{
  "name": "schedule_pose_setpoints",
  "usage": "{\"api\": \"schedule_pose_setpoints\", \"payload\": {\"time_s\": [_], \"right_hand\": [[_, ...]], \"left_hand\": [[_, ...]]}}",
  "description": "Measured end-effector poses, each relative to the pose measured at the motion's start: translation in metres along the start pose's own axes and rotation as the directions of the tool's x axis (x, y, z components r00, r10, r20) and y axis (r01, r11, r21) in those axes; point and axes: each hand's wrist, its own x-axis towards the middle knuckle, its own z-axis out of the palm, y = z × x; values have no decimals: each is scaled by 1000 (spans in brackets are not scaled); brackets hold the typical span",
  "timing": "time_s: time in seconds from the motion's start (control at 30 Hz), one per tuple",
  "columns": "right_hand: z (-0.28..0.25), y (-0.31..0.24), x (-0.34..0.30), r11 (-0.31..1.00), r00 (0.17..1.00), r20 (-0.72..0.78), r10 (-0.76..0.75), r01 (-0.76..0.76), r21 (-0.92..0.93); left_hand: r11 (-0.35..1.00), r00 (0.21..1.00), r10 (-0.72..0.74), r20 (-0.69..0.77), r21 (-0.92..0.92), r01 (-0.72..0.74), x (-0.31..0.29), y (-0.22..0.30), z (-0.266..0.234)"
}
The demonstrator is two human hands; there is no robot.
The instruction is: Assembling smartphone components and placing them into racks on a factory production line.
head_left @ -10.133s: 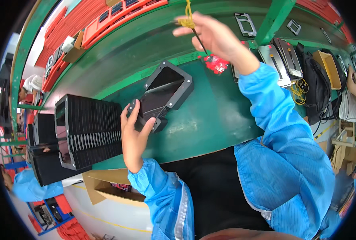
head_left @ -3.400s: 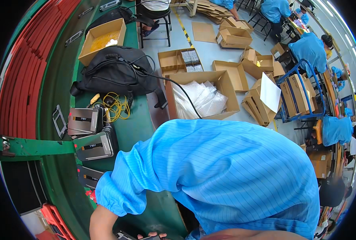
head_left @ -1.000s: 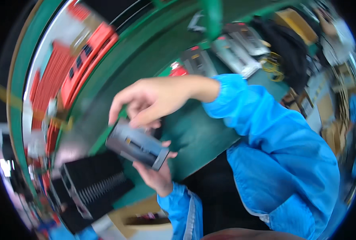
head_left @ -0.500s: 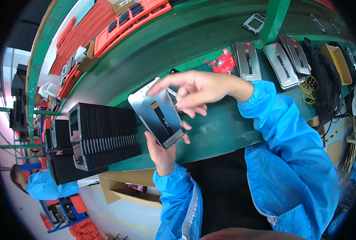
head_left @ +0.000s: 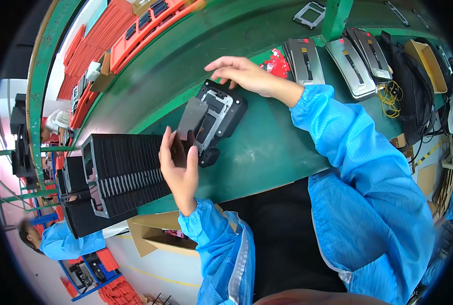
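Observation:
My left hand (head_left: 178, 173) grips a thin phone-shaped panel (head_left: 192, 118) between thumb and fingers. The panel tilts over the near left side of a black fixture (head_left: 232, 116) with a light metal frame inside it, and hides part of it; I cannot tell whether they touch. Above the fixture's far end hovers my right hand (head_left: 244, 75), fingers apart and nothing in them. To the left of my left hand stands a long row of dark upright panels (head_left: 129, 173) in a rack.
Stacks of silver panels with black strips (head_left: 305, 61) lie at the back right, beside red tabs (head_left: 276, 63). Farther right are a yellow cable coil (head_left: 389, 97) and a black bag (head_left: 412, 96). An open cardboard box (head_left: 170, 236) sits below the green bench edge (head_left: 246, 193).
My left hand has moved left and turned the panel, whose labelled face no longer shows. My right hand has drawn off the panel; the black fixture is now in plain sight.

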Motion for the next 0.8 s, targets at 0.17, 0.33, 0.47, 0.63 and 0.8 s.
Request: {"api": "schedule_pose_setpoints", "payload": {"time_s": [0.17,0.33,0.47,0.63,0.8], "right_hand": [[-1,18,0,987,995,9,103,-104,121],[-4,31,6,983,988,93,122,-133,129],[-1,-3,-10,972,956,178,231,-233,-12],[-12,22,-2,994,968,235,85,-65,-91],[-6,20,-1,990,963,257,83,-49,-133]], "left_hand": [[922,986,149,81,348,-168,21,-4,25],[946,990,133,48,292,-141,31,-6,41],[964,995,99,14,246,-100,29,-4,40],[900,974,215,70,374,-225,25,1,36],[897,973,226,50,379,-228,21,-4,30]]}}
